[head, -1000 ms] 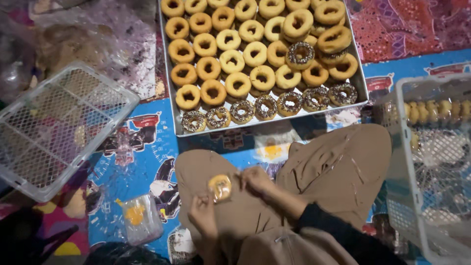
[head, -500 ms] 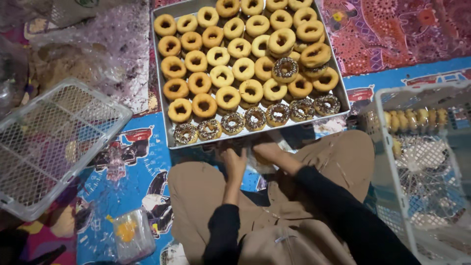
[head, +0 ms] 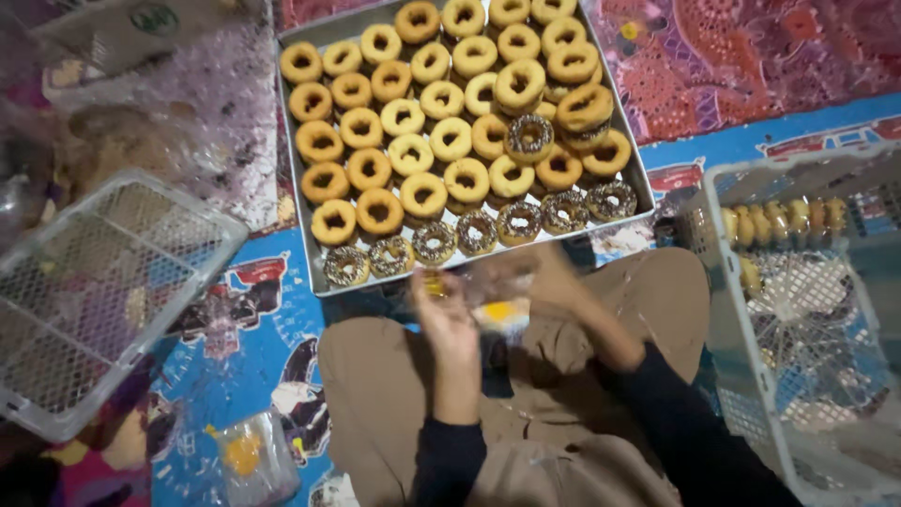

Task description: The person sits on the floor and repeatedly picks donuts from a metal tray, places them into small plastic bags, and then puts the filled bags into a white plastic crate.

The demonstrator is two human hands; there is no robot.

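Item: donut [head: 502,314] in a clear wrap, held between your two hands over your lap, just near of the tray [head: 298,211].

- L hand [head: 441,314]: fingers curled round the wrap's left edge, closed on it. Blurred, so exact finger placement can't be told.
- R hand [head: 554,282]: at the wrap's right side, fingers look pinched on the film; blur too strong to be sure of the grip.
- Handling, by judgement: donut is light, soft, crushes easily; glaze or topping likely smears. Film is thin, slippery, crinkly. Take hold by the outer rim or by the film's edges, not across the top face. Light squeeze only.
- Tray: metal, rect., far centre on the floor mat [head: 244,310]. Holds rows of plain ring donuts [head: 404,155]; choc-sprinkled ones [head: 435,242] along its near edge, some stacked at right.
- L basket [head: 103,291]: white plastic mesh, left of your knee, looks bare inside.
- R basket [head: 751,310]: white mesh, right, w/ a row of wrapped donuts [head: 779,221] along its far side.
- Small bag [head: 249,460]: clear, w/ something yellow, near left on the mat.
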